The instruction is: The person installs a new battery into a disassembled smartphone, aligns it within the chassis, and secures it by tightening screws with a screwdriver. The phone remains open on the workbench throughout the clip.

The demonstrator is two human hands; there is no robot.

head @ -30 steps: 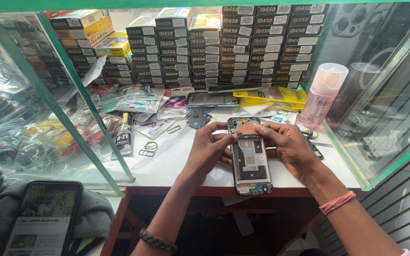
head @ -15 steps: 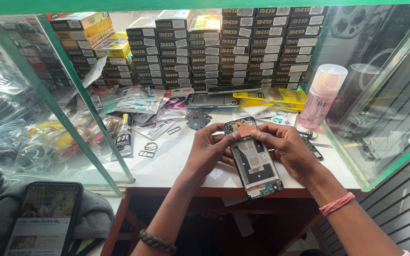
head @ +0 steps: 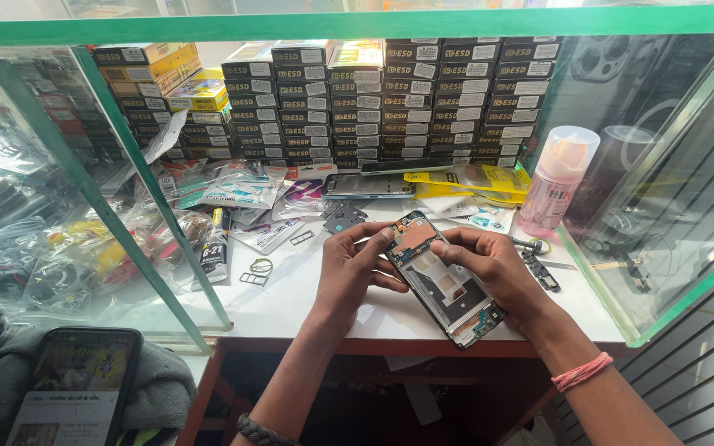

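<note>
Hands working on an opened phone over the white bench.

Left hand (head: 355, 277) curls its fingers against the top left edge of the opened phone (head: 446, 281), thumb and fingertips pinching its upper corner; right hand (head: 489, 266) cups the phone from the 3 o'clock side, fingers pressed along its upper right edge. The phone lies tilted, back cover off, its top toward 11 o'clock and its bottom over the front edge of the bench (head: 291, 293). At 1 o'clock stands a pink spray bottle (head: 557, 180); at 12 o'clock lies another phone (head: 368, 186) before stacked black boxes (head: 423, 99). At 9 o'clock lies a glue tube (head: 216, 245).
</note>
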